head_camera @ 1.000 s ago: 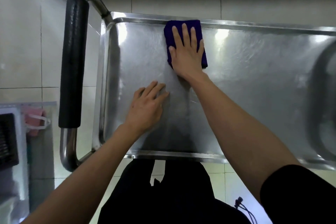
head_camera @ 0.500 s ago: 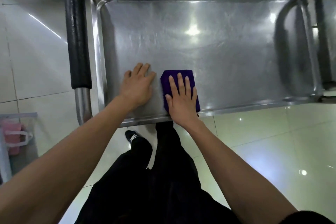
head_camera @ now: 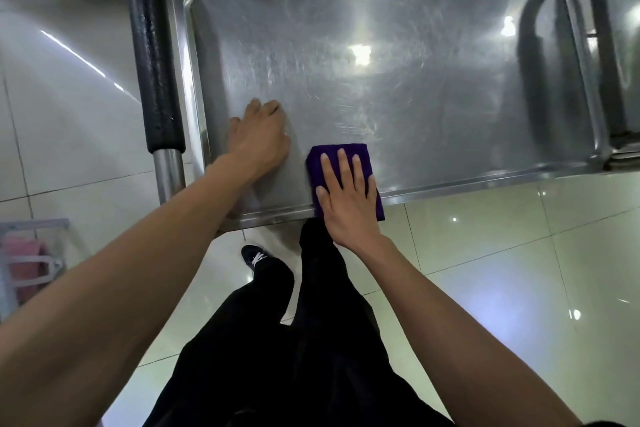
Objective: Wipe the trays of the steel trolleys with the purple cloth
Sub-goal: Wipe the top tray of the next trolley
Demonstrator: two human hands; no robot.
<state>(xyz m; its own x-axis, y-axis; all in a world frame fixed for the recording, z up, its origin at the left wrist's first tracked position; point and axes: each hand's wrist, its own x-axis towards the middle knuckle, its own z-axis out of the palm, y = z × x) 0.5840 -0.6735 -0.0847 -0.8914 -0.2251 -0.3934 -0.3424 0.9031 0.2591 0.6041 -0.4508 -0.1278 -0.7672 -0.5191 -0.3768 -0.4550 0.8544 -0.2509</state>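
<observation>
The steel trolley's top tray (head_camera: 398, 87) fills the upper half of the head view. A folded purple cloth (head_camera: 334, 153) lies at the tray's near rim, its near end hanging just over the edge. My right hand (head_camera: 346, 198) lies flat on the cloth with straight fingers, pressing it down. My left hand (head_camera: 259, 139) rests on the bare tray to the left of the cloth, near the left rim; its fingertips are foreshortened.
The trolley's black padded handle (head_camera: 152, 55) runs along the left side. A second steel trolley's frame (head_camera: 595, 45) stands against the right end. My dark trouser legs and a shoe (head_camera: 258, 258) are below the tray on glossy floor tiles. A pink item (head_camera: 24, 263) sits at far left.
My right hand dragged the cloth from the tray's far rim back to the near rim, then slightly over it. My left hand stayed on the tray. The camera tilted down.
</observation>
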